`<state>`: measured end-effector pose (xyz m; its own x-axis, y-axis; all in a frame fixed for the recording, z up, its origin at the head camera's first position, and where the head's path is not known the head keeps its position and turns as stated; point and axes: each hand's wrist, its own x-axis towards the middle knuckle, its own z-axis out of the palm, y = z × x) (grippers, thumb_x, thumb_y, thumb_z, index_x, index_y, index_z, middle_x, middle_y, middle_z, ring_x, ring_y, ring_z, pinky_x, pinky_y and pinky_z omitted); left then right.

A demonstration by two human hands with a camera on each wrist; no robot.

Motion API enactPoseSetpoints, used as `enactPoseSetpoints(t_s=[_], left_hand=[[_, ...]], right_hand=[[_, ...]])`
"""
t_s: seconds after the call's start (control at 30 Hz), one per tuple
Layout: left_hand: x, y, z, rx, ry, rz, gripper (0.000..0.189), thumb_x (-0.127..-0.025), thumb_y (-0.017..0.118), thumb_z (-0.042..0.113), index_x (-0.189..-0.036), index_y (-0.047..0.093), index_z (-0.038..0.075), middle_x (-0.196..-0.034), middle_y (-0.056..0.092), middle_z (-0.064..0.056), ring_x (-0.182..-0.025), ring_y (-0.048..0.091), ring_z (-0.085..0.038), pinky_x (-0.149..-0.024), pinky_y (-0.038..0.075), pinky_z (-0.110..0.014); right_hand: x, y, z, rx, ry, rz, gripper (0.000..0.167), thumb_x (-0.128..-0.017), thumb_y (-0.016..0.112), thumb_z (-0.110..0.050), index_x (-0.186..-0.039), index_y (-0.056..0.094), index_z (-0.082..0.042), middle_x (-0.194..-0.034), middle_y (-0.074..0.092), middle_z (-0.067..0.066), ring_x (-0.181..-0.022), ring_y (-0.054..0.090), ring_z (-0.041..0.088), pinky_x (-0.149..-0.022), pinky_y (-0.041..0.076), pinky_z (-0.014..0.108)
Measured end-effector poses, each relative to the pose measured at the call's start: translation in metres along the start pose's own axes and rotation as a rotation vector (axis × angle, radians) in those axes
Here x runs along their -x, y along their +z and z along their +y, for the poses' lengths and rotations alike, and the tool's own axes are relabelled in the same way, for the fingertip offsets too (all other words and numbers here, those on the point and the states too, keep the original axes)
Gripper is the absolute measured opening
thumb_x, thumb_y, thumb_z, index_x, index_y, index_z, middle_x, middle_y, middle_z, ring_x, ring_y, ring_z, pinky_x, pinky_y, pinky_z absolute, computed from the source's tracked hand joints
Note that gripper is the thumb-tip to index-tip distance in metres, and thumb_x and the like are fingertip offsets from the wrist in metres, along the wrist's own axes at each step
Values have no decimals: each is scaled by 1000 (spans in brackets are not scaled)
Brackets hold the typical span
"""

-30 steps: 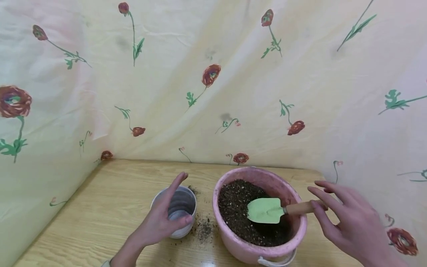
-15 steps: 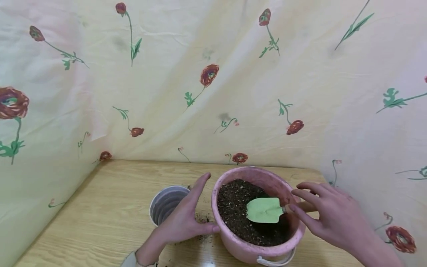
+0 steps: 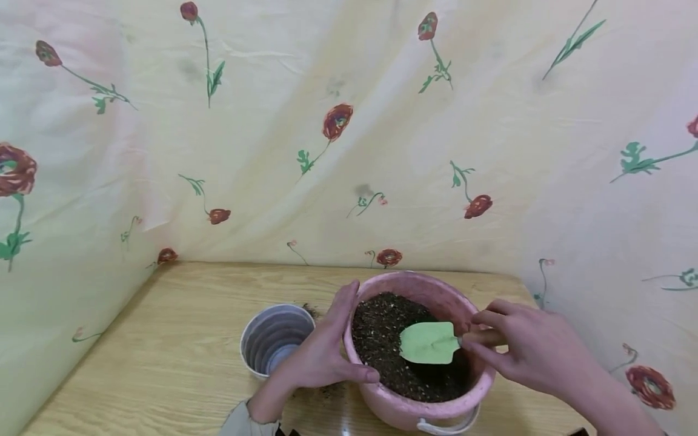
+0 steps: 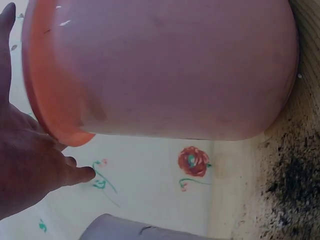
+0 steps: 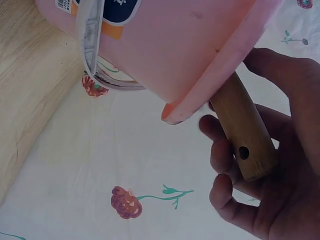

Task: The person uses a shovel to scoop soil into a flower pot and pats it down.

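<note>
A pink bucket (image 3: 388,407) with a white handle holds dark soil (image 3: 377,339). Across its right rim lies a small garden trowel (image 3: 429,343), its pale green blade over the soil. My right hand (image 3: 537,348) pinches the trowel's wooden handle near the neck; in the right wrist view the fingers curl around that handle (image 5: 245,130). My left hand (image 3: 327,357) is at the bucket's left rim, thumb and index finger spread and fairly straight along it. The left wrist view shows the hand (image 4: 30,162) beside the rim, with the bucket wall (image 4: 170,65) filling most of the frame.
Left of the bucket stands a whitish plastic pot (image 3: 259,339) with a ribbed inside, partly behind my left hand. Spilled soil (image 4: 295,185) lies on the wooden table (image 3: 180,339) between them. Flower-patterned cloth (image 3: 262,151) hangs behind and at both sides.
My left hand has moved right from in front of the pot to the bucket's rim. My right hand has moved left along the trowel handle and taken hold of it.
</note>
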<state>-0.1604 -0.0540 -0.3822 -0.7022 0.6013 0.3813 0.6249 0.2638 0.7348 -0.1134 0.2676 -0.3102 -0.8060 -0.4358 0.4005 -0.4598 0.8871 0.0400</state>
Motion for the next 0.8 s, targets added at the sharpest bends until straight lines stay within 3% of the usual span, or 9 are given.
enactPoseSetpoints(t_s=[0.17,0.37,0.6,0.7,0.8], left_hand=[[-4,5,-4,-39,-5,-11,135,-63,89,35,-155,-10,24,-161,-4,-11,-147,3,-30,-112,16,-61],[-3,4,-5,-42,-26,-20,136,-62,90,34,-155,-10,25,-161,-3,-12,-145,9,-33,-112,18,-59],[-3,3,-5,-49,-21,-35,135,-64,87,43,-154,-12,25,-160,-5,-12,-146,6,-33,-112,17,-59],[-3,2,-5,-60,-21,-45,135,-65,86,47,-154,-12,25,-160,-5,-13,-146,6,-33,-112,17,-58],[-4,2,-4,-68,-32,-50,135,-65,86,47,-154,-13,25,-160,-6,-12,-146,5,-32,-113,17,-57]], right_hand=[[-2,-2,2,-14,-12,-115,20,-72,81,-43,-82,69,-32,-69,53,-25,-53,42,-6,-43,33,19],[-12,0,6,-166,-125,-258,7,-82,75,-36,-84,71,-32,-72,59,-27,-57,46,-9,-46,38,20],[-16,0,10,-214,-150,-268,8,-83,75,-33,-90,77,-28,-79,67,-22,-65,55,-7,-51,46,22],[-14,-2,12,-261,-161,-275,2,-83,75,-27,-85,75,-28,-75,63,-26,-62,51,-10,-52,45,20],[-12,-5,13,-285,-174,-271,16,-81,78,-23,-73,66,-32,-60,44,-31,-55,37,-11,-48,36,15]])
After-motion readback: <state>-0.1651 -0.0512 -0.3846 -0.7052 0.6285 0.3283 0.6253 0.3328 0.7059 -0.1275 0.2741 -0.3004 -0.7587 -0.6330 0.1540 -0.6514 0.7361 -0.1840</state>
